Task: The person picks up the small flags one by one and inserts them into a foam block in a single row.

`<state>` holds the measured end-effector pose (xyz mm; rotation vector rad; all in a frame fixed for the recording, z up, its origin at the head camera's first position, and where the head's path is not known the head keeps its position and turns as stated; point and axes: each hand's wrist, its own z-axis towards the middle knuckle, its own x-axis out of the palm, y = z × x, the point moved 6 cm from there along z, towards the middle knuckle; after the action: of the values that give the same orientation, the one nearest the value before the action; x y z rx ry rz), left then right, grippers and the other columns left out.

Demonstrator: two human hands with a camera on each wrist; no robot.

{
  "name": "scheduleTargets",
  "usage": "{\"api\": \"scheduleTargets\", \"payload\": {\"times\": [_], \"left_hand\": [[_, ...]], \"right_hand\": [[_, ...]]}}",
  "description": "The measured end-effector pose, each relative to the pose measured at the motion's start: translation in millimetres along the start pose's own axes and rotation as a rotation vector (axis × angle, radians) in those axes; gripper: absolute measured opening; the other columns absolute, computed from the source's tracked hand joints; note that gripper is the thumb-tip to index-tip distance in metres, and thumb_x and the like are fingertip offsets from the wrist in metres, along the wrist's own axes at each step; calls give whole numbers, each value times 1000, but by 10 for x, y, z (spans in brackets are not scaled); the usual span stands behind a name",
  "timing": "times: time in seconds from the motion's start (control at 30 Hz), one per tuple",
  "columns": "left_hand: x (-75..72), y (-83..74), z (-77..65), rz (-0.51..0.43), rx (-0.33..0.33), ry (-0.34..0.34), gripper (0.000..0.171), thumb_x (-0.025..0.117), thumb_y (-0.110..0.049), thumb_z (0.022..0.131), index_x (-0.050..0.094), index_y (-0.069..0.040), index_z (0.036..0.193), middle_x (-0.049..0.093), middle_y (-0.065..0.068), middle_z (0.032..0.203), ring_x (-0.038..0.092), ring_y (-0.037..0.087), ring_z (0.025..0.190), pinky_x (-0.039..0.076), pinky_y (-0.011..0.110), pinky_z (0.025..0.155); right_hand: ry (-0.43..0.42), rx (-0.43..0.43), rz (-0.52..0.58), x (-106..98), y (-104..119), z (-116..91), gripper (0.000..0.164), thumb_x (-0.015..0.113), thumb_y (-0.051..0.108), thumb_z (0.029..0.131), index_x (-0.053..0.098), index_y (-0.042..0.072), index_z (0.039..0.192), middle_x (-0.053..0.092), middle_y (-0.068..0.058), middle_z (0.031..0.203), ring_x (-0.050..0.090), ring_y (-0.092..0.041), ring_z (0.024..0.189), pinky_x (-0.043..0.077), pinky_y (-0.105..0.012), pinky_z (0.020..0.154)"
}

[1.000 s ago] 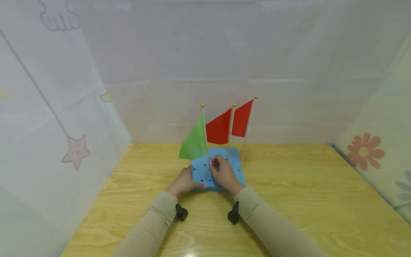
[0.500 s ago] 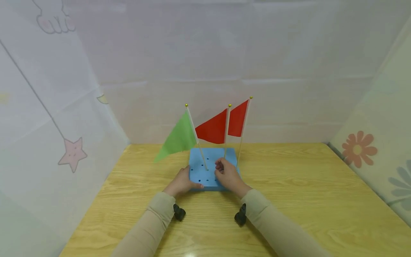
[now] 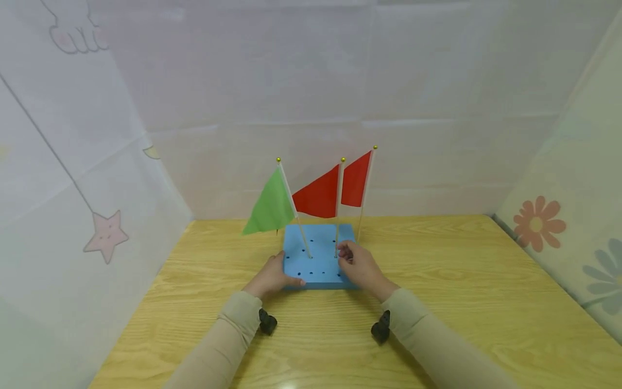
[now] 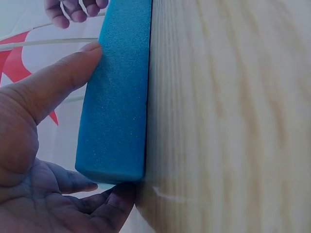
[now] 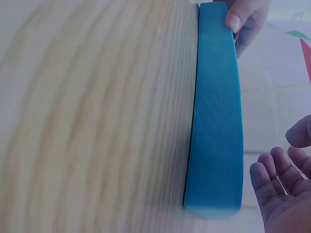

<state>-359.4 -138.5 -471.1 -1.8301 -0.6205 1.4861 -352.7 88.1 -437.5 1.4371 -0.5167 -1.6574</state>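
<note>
A blue foam block (image 3: pixel 320 267) with several small holes lies flat. My left hand (image 3: pixel 272 278) grips its near left corner. In the left wrist view, the thumb (image 4: pixel 73 73) rests on the top edge and fingers touch the end. A green flag (image 3: pixel 272 205) stands in a hole, leaning left. Two red flags, a middle one (image 3: pixel 320 194) and a right one (image 3: pixel 356 181), stand behind; the right pole's foot is hidden. Beside the middle pole is my right hand (image 3: pixel 362 267), loosely curled. The right wrist view shows its thumb and fingers (image 5: pixel 277 170) apart, holding nothing.
The block lies on a wooden table (image 3: pixel 437 292). Pale printed sheets (image 3: pixel 330 81) hang behind and on both sides. Black wrist cameras sit at the left cuff (image 3: pixel 267 322) and right cuff (image 3: pixel 381 328).
My right hand has let go of the green flag's pole and moved right to the middle red flag's pole. The green flag has tipped left. My left hand stays on the block.
</note>
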Motion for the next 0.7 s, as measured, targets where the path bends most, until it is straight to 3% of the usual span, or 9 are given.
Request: {"api": "scheduleTargets", "payload": {"times": [0.37, 0.47, 0.6, 0.7], "left_hand": [[-72, 37, -39, -38, 41, 27, 107, 90, -25, 83, 23, 14, 157, 32, 32, 159, 33, 44, 147, 32, 53, 117], [-124, 88, -88, -76, 66, 46, 100, 87, -25, 87, 26, 11, 158, 39, 30, 156, 40, 43, 143, 36, 53, 114], [-288, 179, -202, -90, 91, 49, 96, 82, -28, 91, 26, 8, 159, 48, 28, 149, 49, 42, 135, 43, 55, 107], [-509, 254, -313, -44, 106, 10, 96, 78, -32, 95, 19, 4, 162, 45, 27, 151, 47, 44, 135, 43, 57, 107]], "right_hand": [[4, 16, -49, -342, -213, -71, 25, 57, 0, 99, 59, -9, 123, 64, -11, 105, 61, -29, 99, 53, -46, 92], [12, 15, -85, -467, -266, -119, 26, 56, 1, 100, 58, -8, 124, 64, -11, 105, 62, -29, 100, 53, -47, 90], [21, 31, -157, -670, -355, -178, 28, 55, 6, 102, 57, -8, 126, 63, -11, 104, 61, -28, 95, 52, -46, 83], [15, 36, -213, -837, -428, -215, 32, 55, 9, 103, 56, -9, 130, 63, -20, 112, 61, -37, 102, 52, -51, 87]]}}
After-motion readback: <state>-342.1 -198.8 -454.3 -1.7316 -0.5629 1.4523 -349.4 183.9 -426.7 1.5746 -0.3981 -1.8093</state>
